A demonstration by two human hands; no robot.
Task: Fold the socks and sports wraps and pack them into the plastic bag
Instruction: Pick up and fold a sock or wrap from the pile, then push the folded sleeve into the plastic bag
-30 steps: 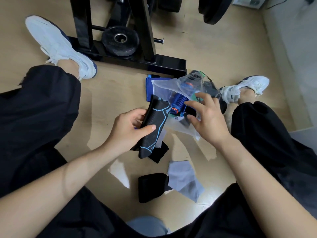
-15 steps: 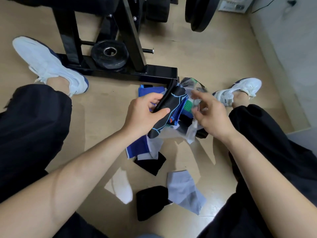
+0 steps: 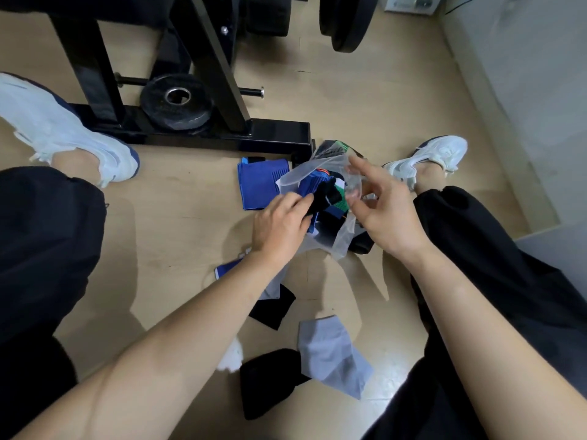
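Nearest, on the wooden floor (image 3: pixel 178 236), between two legs in black trousers: a black folded piece (image 3: pixel 270 381) touching a pale grey sock (image 3: pixel 330 354), with a white scrap (image 3: pixel 232 357) just beside. A little beyond, a second black piece (image 3: pixel 273 309), and a blue piece (image 3: pixel 227 268) partly hidden under the left forearm. Farther out, left hand (image 3: pixel 279 223) curled round a black sock (image 3: pixel 324 195), its end poked into the mouth of the clear plastic bag (image 3: pixel 305 176); blue, green and black items already inside. Right hand (image 3: pixel 387 214) at the bag's right edge, thumb and fingers bent, pinching the film. Just left of the bag, flat on the floor, a blue wrap (image 3: pixel 260 185). Beyond, left white shoe (image 3: pixel 73 134) and right white shoe (image 3: pixel 428 160), then a black rack base (image 3: pixel 222 134) with a weight plate (image 3: pixel 176 103).
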